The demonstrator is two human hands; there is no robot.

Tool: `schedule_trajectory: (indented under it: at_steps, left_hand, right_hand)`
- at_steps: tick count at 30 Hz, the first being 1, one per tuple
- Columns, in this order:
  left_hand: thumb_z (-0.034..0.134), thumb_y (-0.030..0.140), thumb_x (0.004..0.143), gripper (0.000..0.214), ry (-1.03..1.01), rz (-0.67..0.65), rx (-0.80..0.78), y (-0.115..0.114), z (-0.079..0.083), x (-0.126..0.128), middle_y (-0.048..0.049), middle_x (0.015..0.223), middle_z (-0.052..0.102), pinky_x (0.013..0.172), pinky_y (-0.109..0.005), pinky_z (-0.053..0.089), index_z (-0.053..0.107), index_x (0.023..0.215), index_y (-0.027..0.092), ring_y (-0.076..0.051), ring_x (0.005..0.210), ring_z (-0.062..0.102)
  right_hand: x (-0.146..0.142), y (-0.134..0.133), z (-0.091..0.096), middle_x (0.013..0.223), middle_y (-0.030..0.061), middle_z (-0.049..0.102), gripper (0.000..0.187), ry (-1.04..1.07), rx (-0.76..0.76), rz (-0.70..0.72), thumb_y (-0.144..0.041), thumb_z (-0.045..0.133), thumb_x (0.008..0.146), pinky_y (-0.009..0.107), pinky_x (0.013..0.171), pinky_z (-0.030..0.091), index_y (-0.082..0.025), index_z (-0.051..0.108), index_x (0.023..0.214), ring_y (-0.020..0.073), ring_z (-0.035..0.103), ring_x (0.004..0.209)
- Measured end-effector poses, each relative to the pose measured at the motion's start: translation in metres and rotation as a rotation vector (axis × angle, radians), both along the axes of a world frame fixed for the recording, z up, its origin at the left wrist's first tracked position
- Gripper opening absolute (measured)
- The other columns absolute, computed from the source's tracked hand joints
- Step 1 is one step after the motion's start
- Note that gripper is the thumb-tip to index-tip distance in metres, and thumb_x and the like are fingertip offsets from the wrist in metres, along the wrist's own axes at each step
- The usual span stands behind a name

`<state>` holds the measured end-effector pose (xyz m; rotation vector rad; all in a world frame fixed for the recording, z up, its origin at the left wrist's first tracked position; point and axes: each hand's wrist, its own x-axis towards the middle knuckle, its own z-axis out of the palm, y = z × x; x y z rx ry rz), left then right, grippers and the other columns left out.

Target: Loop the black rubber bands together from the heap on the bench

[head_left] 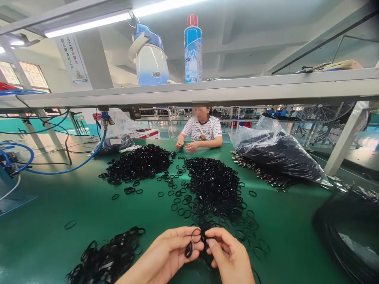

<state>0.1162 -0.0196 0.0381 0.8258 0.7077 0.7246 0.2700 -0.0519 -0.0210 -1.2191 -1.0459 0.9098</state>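
Observation:
My left hand (170,252) is closed in a pinch on thin black rubber rings (192,240) at the bottom centre, one ring standing up between the fingertips and another hanging below them. My right hand (229,254) meets it fingertip to fingertip and pinches the same rings. Both hands hover just above the green table (59,213). A big heap of loose black rings (213,185) lies directly beyond my hands. A second heap (139,163) lies further back left, and a darker bundled pile (106,258) sits at my near left.
A person in a striped shirt (203,130) sits across the table, hands on its far edge. Clear plastic bags of black parts (278,152) lie at right. Blue hoses (59,169) run at left. A jug (149,55) and spray can (193,49) stand on the overhead shelf.

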Motion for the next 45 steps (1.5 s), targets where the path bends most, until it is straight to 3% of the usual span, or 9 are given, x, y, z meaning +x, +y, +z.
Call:
schedule_trajectory:
  at_steps: [4,11,23,26,29,31,35,41,45]
  left_hand:
    - [0.072,0.009,0.068,0.033,0.061,0.019,0.058,-0.001,-0.003,-0.001,-0.0109,0.105,0.066,0.092,-0.030,0.045,0.067,0.101,0.012,-0.020,0.098,0.062]
    - [0.085,0.026,0.057,0.049,0.123,0.053,0.186,0.007,-0.019,-0.001,-0.0105,0.090,0.071,0.078,-0.035,0.051,0.065,0.100,0.014,-0.024,0.086,0.067]
    - [0.081,0.034,0.062,0.031,0.226,0.003,0.324,0.004,-0.015,0.004,-0.0024,0.064,0.066,0.057,-0.023,0.048,0.067,0.078,0.012,-0.012,0.058,0.061]
    - [0.080,0.035,0.063,0.030,0.280,0.011,0.313,0.005,-0.016,0.003,-0.0003,0.055,0.064,0.051,-0.022,0.046,0.063,0.073,0.012,-0.011,0.050,0.058]
    - [0.079,0.035,0.065,0.032,0.265,0.065,0.241,0.005,-0.014,0.002,-0.0041,0.064,0.068,0.056,-0.021,0.048,0.065,0.080,0.011,-0.012,0.057,0.061]
    - [0.076,0.034,0.070,0.032,0.204,0.084,0.174,0.003,-0.010,0.001,-0.0092,0.079,0.071,0.067,-0.024,0.052,0.066,0.089,0.009,-0.014,0.070,0.065]
    - [0.067,0.030,0.080,0.030,0.097,0.126,0.023,-0.004,-0.002,0.002,-0.0164,0.097,0.070,0.091,-0.035,0.049,0.065,0.097,0.006,-0.024,0.093,0.065]
    - [0.060,0.025,0.083,0.030,0.102,0.133,-0.051,-0.012,0.004,0.001,-0.0192,0.107,0.067,0.094,-0.039,0.046,0.061,0.106,0.006,-0.029,0.105,0.060]
    - [0.061,0.020,0.076,0.034,0.189,0.104,0.014,-0.011,0.005,0.001,-0.0144,0.107,0.066,0.094,-0.038,0.047,0.061,0.109,0.010,-0.027,0.106,0.059]
  right_hand:
    - [0.001,0.000,-0.001,0.074,0.0050,0.066,0.028,-0.073,0.017,-0.003,-0.042,0.052,0.078,0.020,0.046,0.045,-0.019,0.068,0.080,0.0175,0.062,0.063]
    - [0.001,-0.002,0.001,0.078,0.0046,0.067,0.028,-0.118,0.030,-0.088,-0.044,0.056,0.076,0.022,0.050,0.045,-0.020,0.068,0.085,0.0172,0.061,0.063]
    - [-0.004,-0.004,0.008,0.067,0.0061,0.068,0.031,0.132,0.029,0.099,-0.044,0.064,0.073,0.018,0.044,0.045,-0.015,0.070,0.081,0.0162,0.062,0.057]
    - [0.003,-0.005,0.010,0.074,0.0059,0.070,0.029,0.101,0.014,-0.029,-0.044,0.062,0.075,0.019,0.047,0.046,-0.017,0.069,0.084,0.0161,0.062,0.062]
    - [0.012,-0.006,0.012,0.081,0.0029,0.068,0.026,-0.020,0.028,-0.218,-0.042,0.055,0.080,0.021,0.060,0.047,-0.021,0.068,0.086,0.0147,0.060,0.067]
    - [0.014,-0.007,0.013,0.085,0.0014,0.065,0.021,-0.104,0.102,-0.236,-0.037,0.052,0.082,0.021,0.067,0.047,-0.023,0.067,0.084,0.0147,0.060,0.072]
    - [0.002,-0.008,0.013,0.087,-0.0009,0.061,0.016,-0.323,0.317,-0.131,-0.026,0.049,0.084,0.020,0.063,0.044,-0.025,0.064,0.083,0.0127,0.058,0.072]
    - [-0.008,-0.008,-0.007,0.085,0.0004,0.059,0.016,-0.685,0.479,0.020,-0.015,0.052,0.082,0.027,0.070,0.043,-0.025,0.062,0.088,0.0179,0.055,0.078]
    - [-0.003,-0.007,-0.009,0.082,0.0001,0.057,0.018,-0.635,0.408,0.042,-0.019,0.045,0.088,0.024,0.064,0.041,-0.024,0.061,0.083,0.0152,0.055,0.074]
